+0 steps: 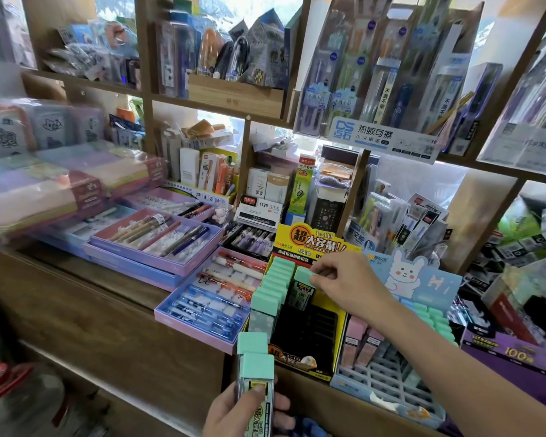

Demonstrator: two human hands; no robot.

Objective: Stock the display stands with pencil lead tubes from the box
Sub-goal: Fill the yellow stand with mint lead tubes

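Wooden counter (85, 310), L side: stacked pastel boxes (60, 184), motion-blurred; detail not readable. Next R, purple pen trays (158, 244), then a pink-rimmed tray of pens (208, 298), up and to the L of the lower fingers.

Left hand (243, 411), bottom centre: fingers clamped on a bundle of lead tubes (255, 373), thumb (257, 391) across the label, mint caps pointing up. At least two tubes in the bundle; exact count not clear. Bundle is held in front of the counter edge, not touching any stand. The box is not identifiable in view.

Yellow display stand (306, 247) w/ black slotted insert, just above and R of that bundle. L column carries a row of mint-capped tubes (273, 285). Slots nearer the camera show dark.

Right hand (341, 279) over the stand: fingertips (316, 280) pinched on the mint cap of a single tube (301, 291). Tube upright, slightly tilted, lower end at the upper slots of the R column. Whether it is seated cannot be told.

R of those fingers, under the forearm: blue rabbit-print stand (407, 275). Pink-capped tubes (360, 342) on its L, mint ones (435, 320) toward the back R, front grid cells bare. Far R, purple box (511, 354).
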